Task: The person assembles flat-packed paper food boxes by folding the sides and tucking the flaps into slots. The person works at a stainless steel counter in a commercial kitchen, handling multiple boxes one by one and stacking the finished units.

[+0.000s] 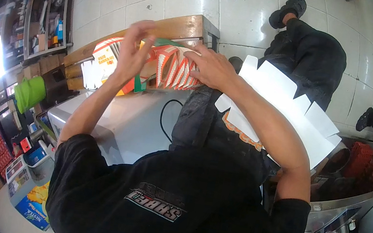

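A row of red-and-white patterned paper cartons (167,66), nested with their serrated edges showing, lies in front of me on a wooden bench. My right hand (212,68) grips the right end of the row, its fingers curled over the edges. Above the left part of the row is my left hand (130,58), raised, its fingers apart and slightly blurred; nothing shows in it. Beside that hand is a white-and-orange printed carton panel (105,59). Under my right forearm, large white die-cut card blanks (292,107) rest across my lap, with an orange scalloped edge (241,131) sticking out below.
The wooden bench (175,26) stands ahead, a grey-white surface (143,117) nearer me. Shelves (44,6) and a green container (30,93) are at left. A metal-sided bin (326,205) is at right. Dark-trousered legs (317,51) extend over the tiled floor (243,19).
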